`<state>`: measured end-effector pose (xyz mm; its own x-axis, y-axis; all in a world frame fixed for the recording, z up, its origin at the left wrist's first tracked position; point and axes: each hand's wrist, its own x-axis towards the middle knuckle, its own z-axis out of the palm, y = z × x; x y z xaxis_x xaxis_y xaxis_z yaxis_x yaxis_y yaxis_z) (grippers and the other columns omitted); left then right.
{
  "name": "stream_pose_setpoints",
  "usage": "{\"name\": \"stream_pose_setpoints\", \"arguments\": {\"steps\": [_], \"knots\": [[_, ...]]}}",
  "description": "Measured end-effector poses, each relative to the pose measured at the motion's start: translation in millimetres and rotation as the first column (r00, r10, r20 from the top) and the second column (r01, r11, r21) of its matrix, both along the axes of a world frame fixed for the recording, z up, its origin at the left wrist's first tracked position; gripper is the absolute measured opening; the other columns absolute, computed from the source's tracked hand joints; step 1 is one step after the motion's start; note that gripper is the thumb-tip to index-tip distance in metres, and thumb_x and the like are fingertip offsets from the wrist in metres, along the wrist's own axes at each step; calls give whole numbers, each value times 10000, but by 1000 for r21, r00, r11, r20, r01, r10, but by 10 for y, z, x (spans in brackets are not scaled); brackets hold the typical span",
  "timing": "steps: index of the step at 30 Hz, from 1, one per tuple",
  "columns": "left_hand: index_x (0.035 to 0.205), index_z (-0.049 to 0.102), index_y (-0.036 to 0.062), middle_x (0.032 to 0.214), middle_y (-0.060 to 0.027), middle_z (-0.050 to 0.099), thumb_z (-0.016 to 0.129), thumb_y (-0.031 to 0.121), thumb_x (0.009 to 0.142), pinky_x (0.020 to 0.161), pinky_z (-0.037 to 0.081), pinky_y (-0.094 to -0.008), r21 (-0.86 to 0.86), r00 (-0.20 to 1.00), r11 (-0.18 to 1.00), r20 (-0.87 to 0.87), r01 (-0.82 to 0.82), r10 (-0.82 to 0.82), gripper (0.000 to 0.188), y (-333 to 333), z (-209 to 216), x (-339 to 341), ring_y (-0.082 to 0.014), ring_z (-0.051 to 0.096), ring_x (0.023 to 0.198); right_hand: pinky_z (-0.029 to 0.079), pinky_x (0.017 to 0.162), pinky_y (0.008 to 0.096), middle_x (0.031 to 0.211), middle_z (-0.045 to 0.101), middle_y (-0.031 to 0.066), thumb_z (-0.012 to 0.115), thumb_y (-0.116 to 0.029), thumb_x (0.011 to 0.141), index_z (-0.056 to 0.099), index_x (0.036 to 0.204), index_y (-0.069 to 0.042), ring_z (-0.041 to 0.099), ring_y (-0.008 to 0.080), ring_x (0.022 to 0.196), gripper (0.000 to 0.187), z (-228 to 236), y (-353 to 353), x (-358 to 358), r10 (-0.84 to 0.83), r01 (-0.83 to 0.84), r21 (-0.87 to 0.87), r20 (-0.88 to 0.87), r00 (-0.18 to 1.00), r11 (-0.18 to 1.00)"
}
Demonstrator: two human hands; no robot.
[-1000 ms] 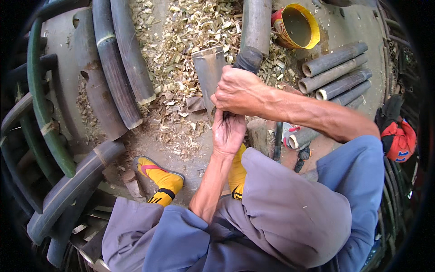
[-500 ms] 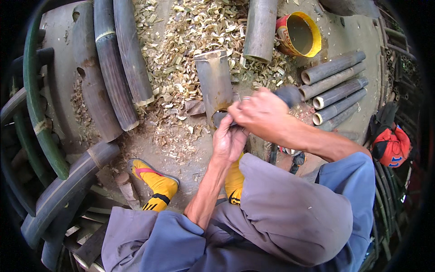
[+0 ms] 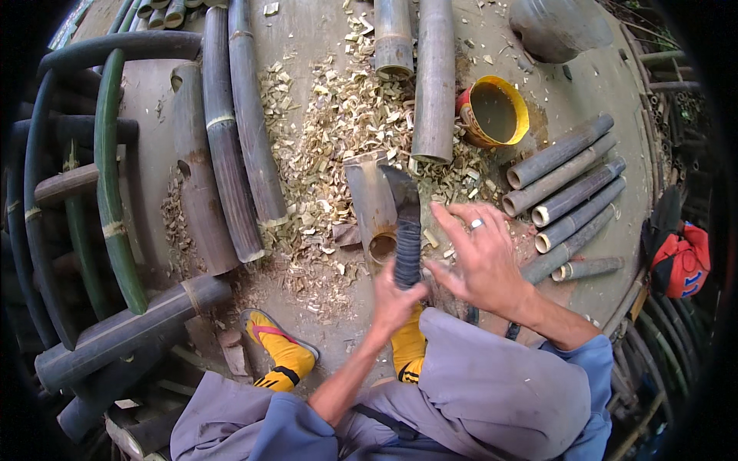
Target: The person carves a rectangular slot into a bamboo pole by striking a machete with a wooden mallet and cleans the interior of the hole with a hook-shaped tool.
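A curved-blade knife point(image 3: 408, 201) with a cord-wrapped black handle points away from me, its dark blade uppermost. My left hand point(image 3: 395, 298) is closed round the lower end of that handle. Just to the right, my right hand point(image 3: 484, 257) is open, fingers spread and apart from the handle, with a ring on one finger. Beneath the blade lies a short bamboo piece point(image 3: 367, 196) with a round hole near its close end; the knife covers part of its right side.
Pale wood chips point(image 3: 327, 146) cover the ground ahead. A yellow-rimmed bucket point(image 3: 493, 112) of murky liquid stands beyond long bamboo poles. Several cut bamboo tubes point(image 3: 565, 184) lie at right, near a red cap point(image 3: 680, 261). Long bamboo poles point(image 3: 231, 146) and stacked green stems point(image 3: 115, 184) fill the left.
The knife has come up from the hole in the bamboo piece. My right hand has let go and opened, while my left hand now grips the handle. The view has also shifted.
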<state>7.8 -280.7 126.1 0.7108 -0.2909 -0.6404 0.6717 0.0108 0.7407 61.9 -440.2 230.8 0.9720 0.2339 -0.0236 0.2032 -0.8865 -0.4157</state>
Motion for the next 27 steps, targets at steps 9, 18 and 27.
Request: {"name": "stream_pose_setpoints", "arguments": {"steps": [9, 18, 27], "knots": [[816, 563, 15, 778, -127, 616, 761, 230, 612, 672, 474, -378, 193, 932, 912, -89, 361, -350, 357, 932, -236, -683, -284, 609, 725, 509, 685, 421, 844, 616, 93, 569, -182, 793, 531, 963, -75, 642, 287, 829, 204, -1054, 744, -258, 854, -828, 272, -341, 394, 491], [958, 652, 131, 743, -153, 679, 778, 216, 605, 648, 537, -423, 704, 853, 627, 58, 334, -519, 384, 1570, -354, -107, -337, 665, 664, 539, 591, 474, 698, 642, 176, 559, -110, 790, 567, 1078, -75, 669, 355, 709, 290, -1313, 1266, 152, 723, -521, 505, -421, 547, 688], [781, 624, 79, 755, -108, 641, 661, 112, 574, 616, 517, -422, 900, -44, -8, 13, 436, -999, 213, 985, 168, 1930, -304, 640, 722, 507, 706, 479, 879, 575, 218, 641, 8, 728, 449, 1163, -59, 612, 388, 811, 481, -1256, 1077, 157, -25, 211, 607, -300, 954, 766]]}}
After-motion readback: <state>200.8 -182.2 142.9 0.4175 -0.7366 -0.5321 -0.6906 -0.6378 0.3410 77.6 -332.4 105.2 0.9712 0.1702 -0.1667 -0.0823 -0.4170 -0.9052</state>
